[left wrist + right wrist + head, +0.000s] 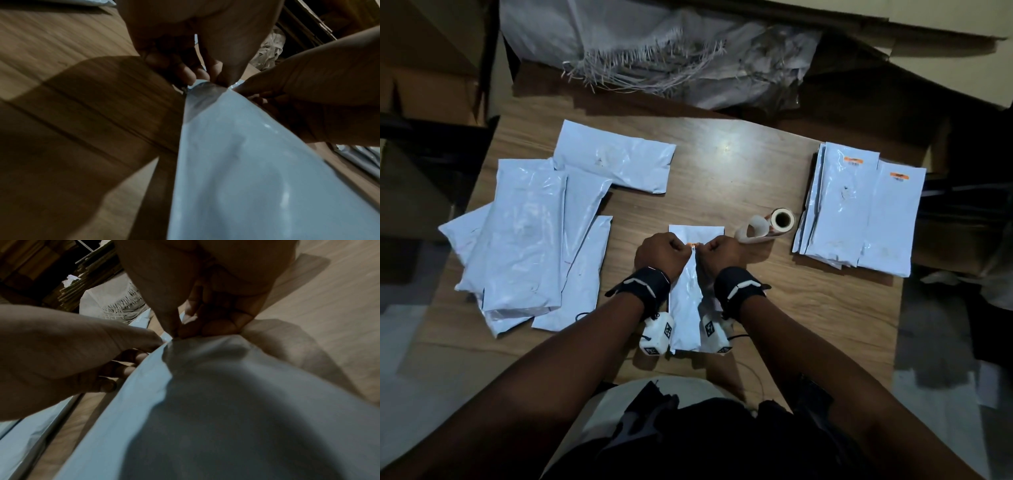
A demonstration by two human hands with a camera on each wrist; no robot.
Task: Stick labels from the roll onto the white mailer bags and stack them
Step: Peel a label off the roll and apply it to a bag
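A white mailer bag (688, 301) lies lengthwise on the wooden table (722, 171) in front of me, running between my wrists. Over its far end my left hand (664, 251) and right hand (722, 251) meet with curled fingers, and each pinches one end of a small orange and white label (693, 246). The wrist views show the left hand (213, 79) and the right hand (180, 332) with thumb and fingers pressed together just above the bag (257, 162) (226, 402); the label itself is hidden there. The label roll (782, 221) lies just right of my right hand, its backing strip curled loose.
A loose pile of unlabelled white bags (527, 233) covers the left of the table. A stack of bags with orange labels (859, 209) sits at the right edge. A frayed woven sack (654, 51) and cardboard lie beyond the far edge.
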